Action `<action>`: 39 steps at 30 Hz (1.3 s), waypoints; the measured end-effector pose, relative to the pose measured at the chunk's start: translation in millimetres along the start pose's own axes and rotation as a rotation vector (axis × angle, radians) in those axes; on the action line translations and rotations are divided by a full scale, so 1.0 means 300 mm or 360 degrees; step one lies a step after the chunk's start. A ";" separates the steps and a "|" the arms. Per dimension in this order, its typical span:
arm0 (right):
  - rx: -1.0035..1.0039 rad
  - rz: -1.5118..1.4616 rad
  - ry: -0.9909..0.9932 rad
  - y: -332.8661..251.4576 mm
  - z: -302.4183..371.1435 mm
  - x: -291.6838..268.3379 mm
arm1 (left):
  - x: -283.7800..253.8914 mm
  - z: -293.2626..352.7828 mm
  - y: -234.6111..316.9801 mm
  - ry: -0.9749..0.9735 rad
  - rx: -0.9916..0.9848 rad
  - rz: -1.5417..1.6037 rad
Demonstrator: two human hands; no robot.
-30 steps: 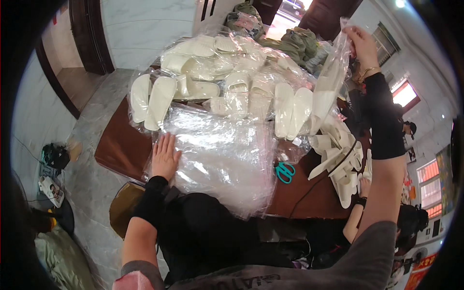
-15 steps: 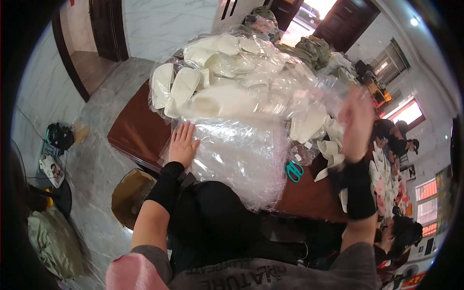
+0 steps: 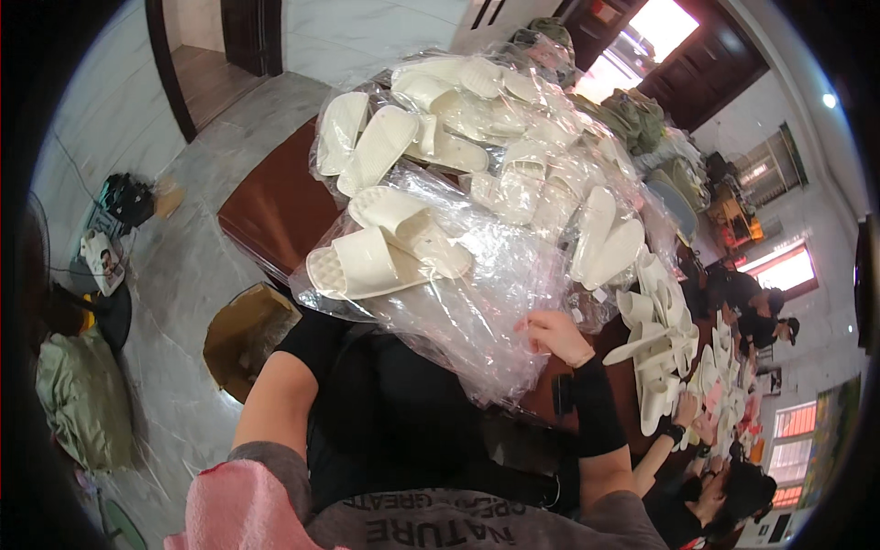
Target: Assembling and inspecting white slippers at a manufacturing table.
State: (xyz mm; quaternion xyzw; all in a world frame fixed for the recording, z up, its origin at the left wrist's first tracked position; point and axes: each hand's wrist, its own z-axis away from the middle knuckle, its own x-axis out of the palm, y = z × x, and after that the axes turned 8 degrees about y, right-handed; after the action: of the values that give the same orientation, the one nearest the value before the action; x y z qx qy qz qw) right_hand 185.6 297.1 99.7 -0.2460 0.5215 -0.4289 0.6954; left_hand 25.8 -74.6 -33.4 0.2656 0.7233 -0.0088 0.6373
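A pair of cream slide slippers (image 3: 376, 261) lies on top of clear plastic bags (image 3: 500, 293) in front of me. Thin film shows around the pair, but I cannot tell whether they are fully inside a bag. Fingers bent together, my right hand (image 3: 557, 339) pinches the right edge of the clear plastic. My left forearm, in a black sleeve, reaches to the near left corner beneath the slippers; the left hand itself is hidden there. Beyond the pair rises a heap of bagged cream slippers (image 3: 527, 170).
Unbagged slippers (image 3: 655, 335) are piled along the right side of the brown table (image 3: 275, 206). An opened cardboard box (image 3: 243, 339) stands on the floor at left, near a green sack (image 3: 82, 403). Other people (image 3: 733, 486) work at the right.
My right hand has come from the far right to the plastic's right edge. A slipper pair now lies on the flat bags, and my left hand has gone out of sight. The view has shifted.
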 end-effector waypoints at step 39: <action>-0.0544 0.0756 0.0216 -0.122 -0.507 0.367 | 0.040 -0.051 0.067 0.0329 -0.0008 0.0254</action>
State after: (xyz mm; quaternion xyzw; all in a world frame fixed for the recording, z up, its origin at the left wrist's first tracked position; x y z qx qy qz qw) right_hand 40.4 200.4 20.9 -0.2014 0.6742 -0.1757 0.6885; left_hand 19.2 -47.5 -35.0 0.3203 0.7617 0.0710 0.5586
